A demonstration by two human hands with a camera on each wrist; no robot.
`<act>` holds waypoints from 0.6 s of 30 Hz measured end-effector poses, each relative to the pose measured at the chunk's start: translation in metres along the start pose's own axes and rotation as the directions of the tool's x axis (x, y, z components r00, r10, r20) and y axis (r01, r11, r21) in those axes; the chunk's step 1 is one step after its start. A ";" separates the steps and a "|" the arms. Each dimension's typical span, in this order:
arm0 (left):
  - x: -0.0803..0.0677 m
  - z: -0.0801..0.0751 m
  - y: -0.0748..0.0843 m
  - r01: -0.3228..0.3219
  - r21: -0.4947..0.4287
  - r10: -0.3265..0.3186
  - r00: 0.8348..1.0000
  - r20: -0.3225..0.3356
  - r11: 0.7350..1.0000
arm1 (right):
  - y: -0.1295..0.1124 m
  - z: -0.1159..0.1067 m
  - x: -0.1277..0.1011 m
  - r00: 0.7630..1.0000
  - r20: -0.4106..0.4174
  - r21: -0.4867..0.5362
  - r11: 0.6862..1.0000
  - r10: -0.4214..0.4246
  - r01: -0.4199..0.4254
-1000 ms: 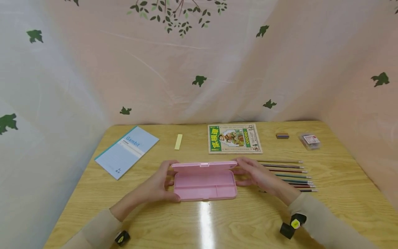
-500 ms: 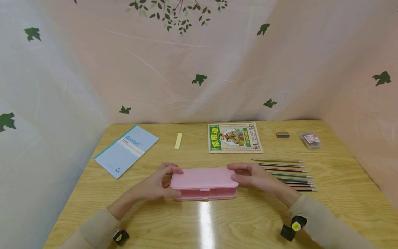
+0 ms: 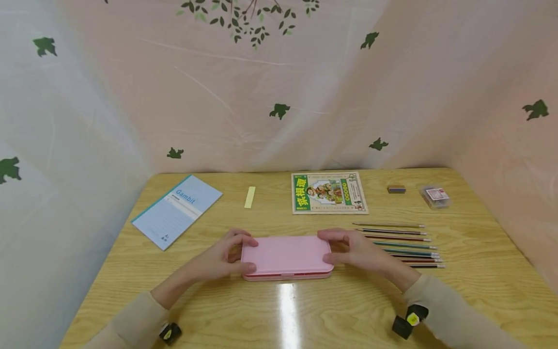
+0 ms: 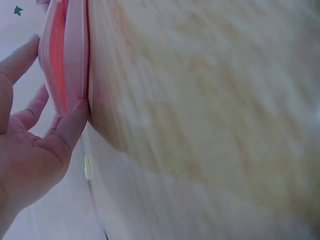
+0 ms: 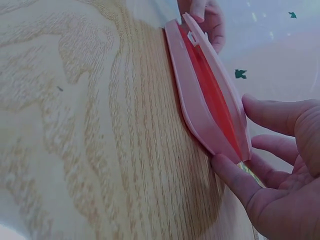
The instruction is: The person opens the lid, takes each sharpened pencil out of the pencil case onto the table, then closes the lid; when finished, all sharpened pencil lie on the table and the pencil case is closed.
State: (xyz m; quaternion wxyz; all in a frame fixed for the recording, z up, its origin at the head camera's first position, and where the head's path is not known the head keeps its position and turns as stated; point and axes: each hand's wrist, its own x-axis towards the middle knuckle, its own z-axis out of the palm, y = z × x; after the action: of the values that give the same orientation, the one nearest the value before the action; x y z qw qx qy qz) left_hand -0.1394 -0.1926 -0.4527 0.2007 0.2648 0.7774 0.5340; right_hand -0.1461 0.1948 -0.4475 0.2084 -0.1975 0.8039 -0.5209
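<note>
A pink plastic pencil case (image 3: 285, 254) lies on the wooden table with its lid lowered almost onto the base. A narrow gap along the front shows red inside, and in the right wrist view the clasp (image 5: 193, 39) hangs loose at the lid's edge. My left hand (image 3: 222, 257) holds the case by its left end, fingers and thumb spread over lid and base. At the opposite end my right hand (image 3: 359, 249) grips in the same way, thumb on the lid's near corner. The case's contents are hidden.
Several pencils (image 3: 405, 245) lie in a row right of the case. Behind are a blue notebook (image 3: 176, 212), a yellow strip (image 3: 250, 197), an illustrated booklet (image 3: 330, 194), an eraser (image 3: 396, 189) and a small clear box (image 3: 435, 197). Patterned curtains surround the table.
The pencil case's lid has swung forward and down from standing raised to nearly closed. Both hands have followed it, their fingers shifting onto the lid's ends.
</note>
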 end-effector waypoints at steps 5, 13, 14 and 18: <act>0.001 0.003 0.001 -0.027 0.043 0.027 0.999 -0.017 0.999 | -0.001 0.001 0.001 0.999 0.015 -0.025 0.999 -0.031 0.032; 0.003 0.007 0.006 -0.020 0.109 0.025 0.998 -0.049 0.994 | -0.001 0.001 0.001 0.999 0.010 -0.072 0.996 -0.051 0.051; 0.003 0.007 0.006 -0.016 0.120 0.023 0.998 -0.053 0.993 | 0.000 0.001 0.001 0.998 0.009 -0.074 0.996 -0.055 0.055; 0.003 0.007 0.009 0.011 0.182 0.000 0.998 -0.064 0.983 | 0.000 0.004 0.002 0.999 -0.003 -0.078 0.996 -0.044 0.044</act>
State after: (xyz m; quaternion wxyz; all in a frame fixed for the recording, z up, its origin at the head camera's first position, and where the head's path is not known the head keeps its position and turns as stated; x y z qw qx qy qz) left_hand -0.1357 -0.1831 -0.4470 0.1522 0.2626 0.8298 0.4683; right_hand -0.1452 0.1907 -0.4489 0.1870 -0.2218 0.8196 -0.4941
